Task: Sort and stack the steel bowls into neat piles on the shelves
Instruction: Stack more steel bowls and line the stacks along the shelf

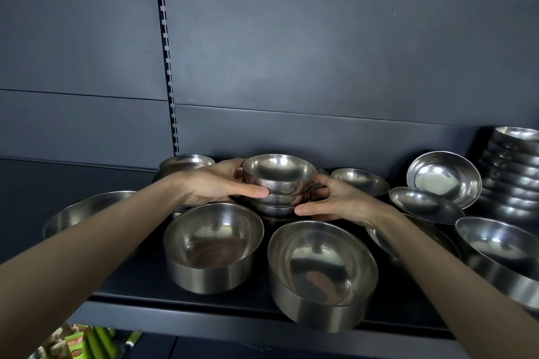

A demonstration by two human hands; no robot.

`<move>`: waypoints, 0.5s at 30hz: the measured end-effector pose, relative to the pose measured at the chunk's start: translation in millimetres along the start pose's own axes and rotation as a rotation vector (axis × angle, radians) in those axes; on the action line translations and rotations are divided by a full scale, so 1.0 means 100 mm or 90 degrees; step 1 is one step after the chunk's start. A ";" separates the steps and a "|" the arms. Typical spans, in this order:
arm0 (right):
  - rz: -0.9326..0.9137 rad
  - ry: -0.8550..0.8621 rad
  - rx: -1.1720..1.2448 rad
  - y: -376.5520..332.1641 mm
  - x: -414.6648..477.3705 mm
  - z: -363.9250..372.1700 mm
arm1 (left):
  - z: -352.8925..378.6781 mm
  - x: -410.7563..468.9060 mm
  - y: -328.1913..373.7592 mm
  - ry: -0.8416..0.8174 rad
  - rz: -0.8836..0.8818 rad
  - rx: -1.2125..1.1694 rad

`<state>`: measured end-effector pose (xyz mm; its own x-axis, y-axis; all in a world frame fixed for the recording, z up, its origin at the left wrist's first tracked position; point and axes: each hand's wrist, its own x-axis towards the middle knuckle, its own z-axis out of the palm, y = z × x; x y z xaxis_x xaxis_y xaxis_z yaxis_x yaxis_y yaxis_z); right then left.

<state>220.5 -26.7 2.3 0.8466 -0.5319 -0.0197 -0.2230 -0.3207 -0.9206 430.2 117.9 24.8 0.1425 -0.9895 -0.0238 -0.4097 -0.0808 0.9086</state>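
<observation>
On the shelf (pixel 204 297), shiny nested steel bowls (pixel 278 183) form a short pile

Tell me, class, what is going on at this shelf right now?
A person is sorting steel bowls on a dark shelf. The left hand and right hand both grip a small stack of bowls at mid-shelf, one on each side. Larger bowls sit in front, and a tall pile stands at far right.
</observation>
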 end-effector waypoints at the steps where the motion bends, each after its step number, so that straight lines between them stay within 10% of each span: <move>1: 0.000 0.000 0.005 0.01 0.01 0.00 | 0.00 0.01 -0.01 0.000 0.001 -0.006; 15: -0.053 0.025 0.013 -0.21 0.04 -0.11 | -0.12 -0.05 0.27 0.024 0.021 0.022</move>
<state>222.9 -30.9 26.3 0.8426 -0.5337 0.0726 -0.1416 -0.3495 -0.9261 429.4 121.7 54.7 0.1618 -0.9866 0.0228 -0.4460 -0.0525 0.8935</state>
